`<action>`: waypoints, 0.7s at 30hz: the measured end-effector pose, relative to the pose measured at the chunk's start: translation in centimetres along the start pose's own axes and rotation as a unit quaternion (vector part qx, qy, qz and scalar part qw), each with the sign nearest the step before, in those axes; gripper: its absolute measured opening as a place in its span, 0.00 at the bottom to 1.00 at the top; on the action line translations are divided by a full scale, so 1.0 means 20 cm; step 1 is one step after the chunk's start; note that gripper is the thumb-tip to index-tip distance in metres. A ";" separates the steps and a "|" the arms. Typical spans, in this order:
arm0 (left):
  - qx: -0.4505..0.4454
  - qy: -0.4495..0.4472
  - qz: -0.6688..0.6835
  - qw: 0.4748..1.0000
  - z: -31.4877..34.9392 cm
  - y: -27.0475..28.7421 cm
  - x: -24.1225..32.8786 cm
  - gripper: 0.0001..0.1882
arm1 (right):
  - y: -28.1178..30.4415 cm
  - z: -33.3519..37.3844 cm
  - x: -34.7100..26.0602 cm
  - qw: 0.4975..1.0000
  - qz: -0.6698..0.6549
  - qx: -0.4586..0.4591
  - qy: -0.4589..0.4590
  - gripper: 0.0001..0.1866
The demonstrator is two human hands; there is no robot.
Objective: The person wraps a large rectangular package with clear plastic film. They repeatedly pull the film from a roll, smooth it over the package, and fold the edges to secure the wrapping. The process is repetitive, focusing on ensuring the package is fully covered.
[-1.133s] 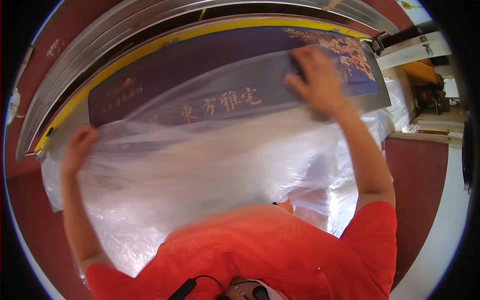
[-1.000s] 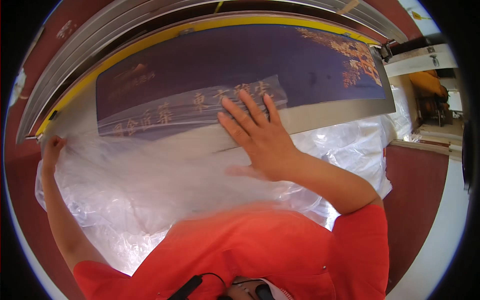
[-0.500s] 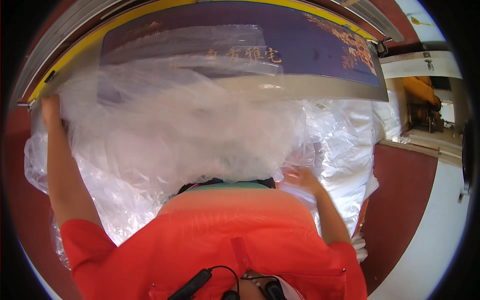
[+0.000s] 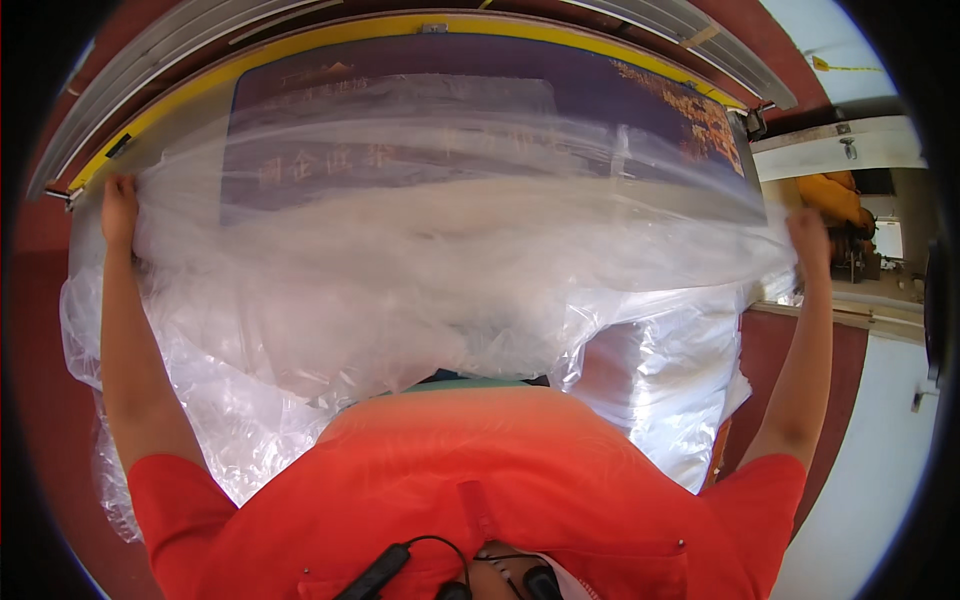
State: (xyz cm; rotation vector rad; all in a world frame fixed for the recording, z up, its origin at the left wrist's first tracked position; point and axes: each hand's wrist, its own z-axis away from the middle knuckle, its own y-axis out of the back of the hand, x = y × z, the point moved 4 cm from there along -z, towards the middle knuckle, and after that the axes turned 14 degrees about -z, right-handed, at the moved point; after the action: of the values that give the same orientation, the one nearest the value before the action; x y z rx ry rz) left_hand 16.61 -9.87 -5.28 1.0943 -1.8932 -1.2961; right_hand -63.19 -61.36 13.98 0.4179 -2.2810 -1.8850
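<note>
A large clear plastic sheet [image 4: 420, 250] stretches between my two hands, its upper part lying over the dark mat [image 4: 480, 80]. At the far left, my left hand [image 4: 120, 212] is closed on one side of the sheet. My right hand [image 4: 810, 238] is out at the right, closed and slightly blurred, gripping the sheet's other side. Pale lettering and an orange tree pattern on the mat show through or beside the film. Below, toward my body, the sheet hangs in loose, crumpled folds.
A yellow rail [image 4: 470, 22] borders the far side of the worktop, with metal bars behind it. Shiny wrapped plastic [image 4: 670, 360] lies beneath on the right. Farther right are a white frame [image 4: 840, 148] and dark machinery [image 4: 855, 250]. The floor [image 4: 800, 350] is dark red.
My right hand has swung from near my waist out to the far right, drawing the sheet across the mat. My left hand stays at the left edge, almost unmoved.
</note>
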 end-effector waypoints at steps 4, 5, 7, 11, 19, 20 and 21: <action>-0.001 0.014 -0.007 1.000 0.07 0.07 -0.09 0.14 | 0.08 0.15 -1.11 0.834 -0.174 0.243 0.464 0.21; -0.006 0.016 -0.014 1.000 0.09 0.09 -0.08 0.14 | -0.08 0.27 -1.28 0.806 -0.178 0.127 0.551 0.21; 0.013 -0.007 0.005 1.000 0.10 0.11 -0.04 0.13 | -0.38 0.37 -1.43 0.837 -0.118 -0.027 0.534 0.26; 0.007 -0.036 0.054 0.998 0.28 0.26 -0.09 0.11 | -0.60 0.36 -1.37 0.882 -0.124 -0.098 0.445 0.33; 0.000 -0.025 0.065 0.998 0.38 0.40 -0.05 0.10 | -0.60 0.25 -1.47 0.906 -0.240 -0.007 0.350 0.15; -0.001 -0.019 0.065 0.998 0.39 0.40 -0.06 0.10 | -0.58 0.21 -1.47 0.911 -0.262 -0.006 0.320 0.12; -0.001 -0.014 0.065 0.998 0.39 0.39 -0.07 0.10 | -0.58 0.19 -1.49 0.908 -0.264 -0.041 0.324 0.10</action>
State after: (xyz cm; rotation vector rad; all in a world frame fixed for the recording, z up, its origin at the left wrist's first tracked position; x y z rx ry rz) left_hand 8.55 -3.70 -0.69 0.9399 -1.9489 -1.2456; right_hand -34.64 -50.54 3.55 1.5121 -1.7283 -1.6525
